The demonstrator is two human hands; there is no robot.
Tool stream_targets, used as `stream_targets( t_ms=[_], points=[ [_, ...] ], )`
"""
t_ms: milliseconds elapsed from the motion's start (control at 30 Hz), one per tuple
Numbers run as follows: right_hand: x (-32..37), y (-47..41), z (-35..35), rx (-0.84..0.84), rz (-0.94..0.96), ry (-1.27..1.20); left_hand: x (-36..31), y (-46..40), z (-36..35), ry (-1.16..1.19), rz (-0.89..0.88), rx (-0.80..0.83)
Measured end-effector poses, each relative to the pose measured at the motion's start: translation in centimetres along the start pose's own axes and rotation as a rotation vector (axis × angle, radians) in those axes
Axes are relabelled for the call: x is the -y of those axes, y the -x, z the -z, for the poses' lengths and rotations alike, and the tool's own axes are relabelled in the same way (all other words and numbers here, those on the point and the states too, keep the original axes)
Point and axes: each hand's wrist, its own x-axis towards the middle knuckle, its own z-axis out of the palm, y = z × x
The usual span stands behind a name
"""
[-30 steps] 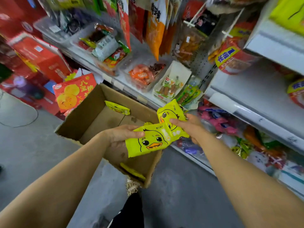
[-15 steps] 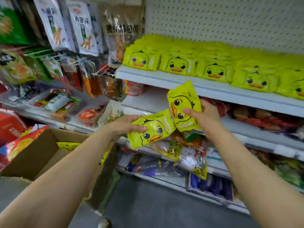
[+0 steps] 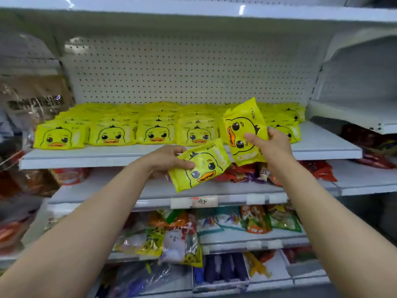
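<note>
My left hand (image 3: 166,158) grips a yellow duck-face packet (image 3: 202,165) by its left end, tilted, just below the front lip of the white shelf (image 3: 129,154). My right hand (image 3: 271,144) pinches a second yellow duck-face packet (image 3: 242,130), turned on end, in front of the shelf's right part. Behind both, rows of the same yellow duck packets (image 3: 111,134) lie stacked across that shelf, faces forward.
A white pegboard (image 3: 182,72) backs the shelf, with another shelf board above. Lower shelves hold red snack bags (image 3: 240,173) and mixed colourful packets (image 3: 180,239). A price strip (image 3: 202,202) runs along one edge. Hanging bags sit at far left.
The view has swung up from the cardboard box on the floor to the shelf. Both hands have risen with their packets to the level of the duck-packet shelf.
</note>
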Motion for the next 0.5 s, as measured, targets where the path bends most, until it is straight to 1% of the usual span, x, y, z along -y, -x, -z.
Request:
stream_targets(
  t_ms=[100, 200, 367, 500],
  points=[
    [-0.9, -3.8, 4.4, -0.04, 0.017, 0.017, -3.5, -4.7, -3.2, -0.021, -0.04, 0.041],
    [-1.7, -7.7, 8.4, -0.065, 0.014, 0.026, -6.5, -10.0, -5.8, -0.106, -0.111, 0.072],
    [-2.8, -14.1, 14.7, -0.089, -0.038, 0.024, -10.4, -17.3, -9.8, -0.106, -0.126, 0.083],
    [-3.5, -17.4, 19.0, -0.103, -0.06, -0.019, -13.4, -21.2, -12.7, -0.129, -0.163, 0.107]
  ],
)
